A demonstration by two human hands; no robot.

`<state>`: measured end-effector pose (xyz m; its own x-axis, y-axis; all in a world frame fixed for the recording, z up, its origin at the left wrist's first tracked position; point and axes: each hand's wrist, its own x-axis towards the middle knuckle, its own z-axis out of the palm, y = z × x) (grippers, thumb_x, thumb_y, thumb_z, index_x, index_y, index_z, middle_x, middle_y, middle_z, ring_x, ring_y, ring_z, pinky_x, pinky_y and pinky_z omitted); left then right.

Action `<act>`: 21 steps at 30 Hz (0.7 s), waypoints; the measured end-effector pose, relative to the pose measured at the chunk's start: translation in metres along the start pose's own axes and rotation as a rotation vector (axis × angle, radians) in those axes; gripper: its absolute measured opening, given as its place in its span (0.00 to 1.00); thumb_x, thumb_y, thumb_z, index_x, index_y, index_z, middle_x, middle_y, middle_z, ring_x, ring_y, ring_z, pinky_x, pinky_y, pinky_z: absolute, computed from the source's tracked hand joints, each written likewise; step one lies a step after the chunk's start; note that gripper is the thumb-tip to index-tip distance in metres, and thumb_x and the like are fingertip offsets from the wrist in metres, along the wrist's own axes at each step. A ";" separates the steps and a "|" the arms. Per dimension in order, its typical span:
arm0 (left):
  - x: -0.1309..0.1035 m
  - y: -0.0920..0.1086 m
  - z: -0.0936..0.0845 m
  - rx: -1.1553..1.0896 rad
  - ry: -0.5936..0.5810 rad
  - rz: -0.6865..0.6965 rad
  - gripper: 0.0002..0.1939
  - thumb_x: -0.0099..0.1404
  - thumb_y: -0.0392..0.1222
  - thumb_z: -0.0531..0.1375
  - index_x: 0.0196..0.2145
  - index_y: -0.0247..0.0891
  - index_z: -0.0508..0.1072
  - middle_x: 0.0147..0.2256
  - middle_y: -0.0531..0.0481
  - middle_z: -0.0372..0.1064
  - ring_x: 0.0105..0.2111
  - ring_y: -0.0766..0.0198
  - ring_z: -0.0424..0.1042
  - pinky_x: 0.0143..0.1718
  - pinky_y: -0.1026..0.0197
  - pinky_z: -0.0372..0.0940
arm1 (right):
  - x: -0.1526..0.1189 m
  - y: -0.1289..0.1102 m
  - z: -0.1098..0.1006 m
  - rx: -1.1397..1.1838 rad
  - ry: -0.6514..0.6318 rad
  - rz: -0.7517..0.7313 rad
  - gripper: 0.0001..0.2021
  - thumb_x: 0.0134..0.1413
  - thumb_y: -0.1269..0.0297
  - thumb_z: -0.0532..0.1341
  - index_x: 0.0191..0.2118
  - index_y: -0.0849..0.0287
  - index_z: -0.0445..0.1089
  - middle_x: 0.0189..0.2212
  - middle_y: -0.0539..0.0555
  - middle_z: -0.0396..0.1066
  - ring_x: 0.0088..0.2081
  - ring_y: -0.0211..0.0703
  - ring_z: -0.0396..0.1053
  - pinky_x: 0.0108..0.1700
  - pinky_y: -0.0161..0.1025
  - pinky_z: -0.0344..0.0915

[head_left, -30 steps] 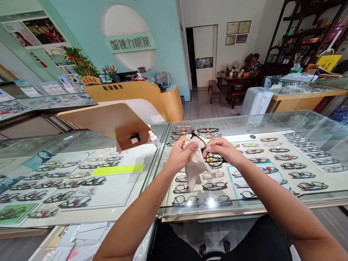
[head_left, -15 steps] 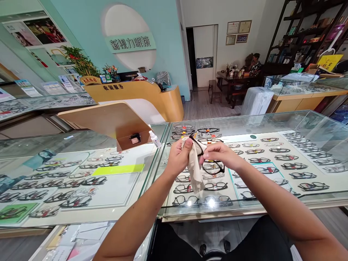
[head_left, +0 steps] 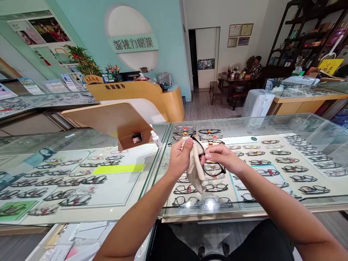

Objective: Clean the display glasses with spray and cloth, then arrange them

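The cleaning cloth (head_left: 196,167) and left hand (head_left: 178,158) hide one lens of the black glasses (head_left: 213,167); both forearms run off the bottom edge.

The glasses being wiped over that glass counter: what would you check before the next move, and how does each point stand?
1. Left hand grips the cloth: ok.
2. Right hand pinches the black glasses: ok.
3. Cloth covers one lens: ok.
4. Lens clean: cannot tell.
5. Glasses held above the glass counter, not touching it: ok.
6. Small spray bottle stands apart from both hands: ok.
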<state>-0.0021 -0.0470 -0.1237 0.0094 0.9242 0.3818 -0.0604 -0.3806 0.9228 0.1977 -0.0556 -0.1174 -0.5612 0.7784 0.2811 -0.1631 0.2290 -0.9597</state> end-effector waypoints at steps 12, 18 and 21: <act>0.020 -0.007 -0.004 -0.167 0.093 -0.106 0.33 0.63 0.73 0.72 0.27 0.41 0.68 0.23 0.57 0.59 0.22 0.68 0.57 0.23 0.64 0.56 | 0.004 0.000 -0.016 0.300 0.183 -0.039 0.22 0.53 0.41 0.77 0.30 0.57 0.82 0.31 0.57 0.77 0.37 0.49 0.73 0.46 0.45 0.71; 0.018 -0.015 -0.003 0.010 0.077 0.024 0.24 0.66 0.62 0.73 0.28 0.39 0.74 0.29 0.52 0.70 0.30 0.63 0.70 0.34 0.61 0.68 | 0.005 0.000 -0.018 0.323 0.156 -0.044 0.20 0.53 0.44 0.77 0.28 0.57 0.82 0.29 0.56 0.77 0.35 0.48 0.72 0.46 0.44 0.72; 0.019 -0.018 -0.003 0.031 0.061 0.076 0.23 0.66 0.61 0.74 0.30 0.39 0.75 0.35 0.48 0.77 0.35 0.60 0.75 0.39 0.59 0.72 | 0.004 0.001 -0.021 0.385 0.135 -0.032 0.20 0.53 0.44 0.77 0.29 0.58 0.82 0.29 0.57 0.78 0.35 0.48 0.74 0.46 0.44 0.73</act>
<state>-0.0037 -0.0227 -0.1333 -0.0548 0.8926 0.4476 -0.0274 -0.4494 0.8929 0.2121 -0.0403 -0.1167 -0.4436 0.8501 0.2840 -0.4849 0.0389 -0.8737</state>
